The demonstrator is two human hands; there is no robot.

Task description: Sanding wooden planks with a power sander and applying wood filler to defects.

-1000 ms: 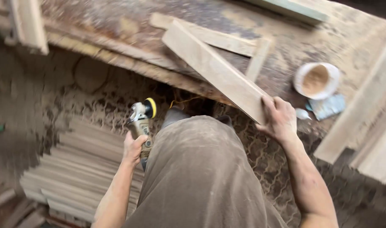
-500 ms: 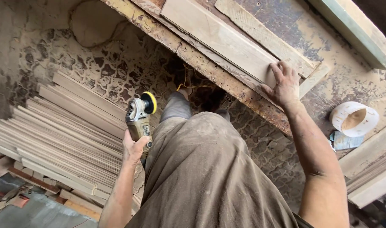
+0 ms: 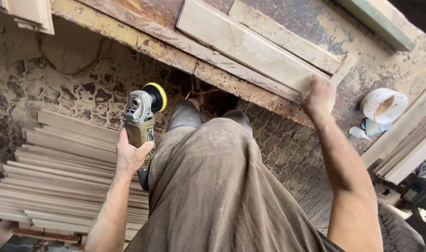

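Two hands are busy in the head view, which is the only view. My left hand is closed around the body of a sander, and it holds the tool at my left side, above the floor, with the yellow round pad pointing away from me. My right hand is at the near end of a pale wooden board that lies on the workbench. This hand is blurred, so I cannot tell if the fingers grip the board or only rest on it.

Just behind the board lies a second, rougher strip of wood, nearly parallel to it. To the right on the bench stands a white round container with brown dust inside, and some small pale things beside it that are too unclear to name. More planks lean at the right edge. On the floor at my left is a big stack of thin slats, partly covered by my left arm. My dusty clothes fill the middle and hide the floor under me. The far edge of the bench is cut off at the top.
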